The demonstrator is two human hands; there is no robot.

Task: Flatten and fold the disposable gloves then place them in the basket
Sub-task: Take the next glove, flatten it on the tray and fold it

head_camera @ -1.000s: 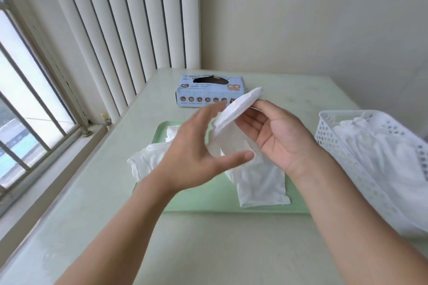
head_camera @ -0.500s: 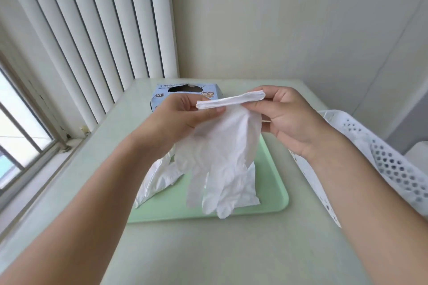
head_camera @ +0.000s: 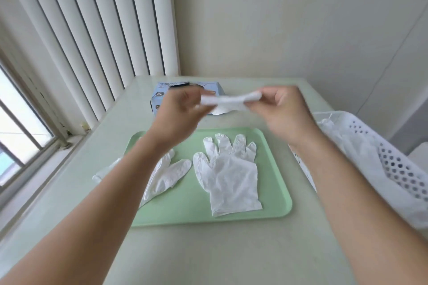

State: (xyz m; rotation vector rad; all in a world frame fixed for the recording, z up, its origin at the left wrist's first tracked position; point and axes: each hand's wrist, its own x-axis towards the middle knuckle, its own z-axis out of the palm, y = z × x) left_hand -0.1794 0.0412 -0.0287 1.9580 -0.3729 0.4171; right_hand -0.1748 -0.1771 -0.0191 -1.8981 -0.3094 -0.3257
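pale table (head_camera: 208, 250) under everything, window blinds (head_camera: 92, 30) behind at the left. white perforated basket (head_camera: 393, 169) at the right edge, white gloves already inside. green tray (head_camera: 278, 192) in the middle, bearing a flat glove (head_camera: 231, 180) spread fingers-away, and a second glove (head_camera: 166, 176) partly under the left forearm, hanging off the tray's left side. blue glove box (head_camera: 159, 97) beyond the tray. raised above the tray, left hand (head_camera: 180, 113) and right hand (head_camera: 280, 111) apart, each pinching one end of a held glove (head_camera: 228, 103) stretched between them; blurred, so probably bunched rather than flat.
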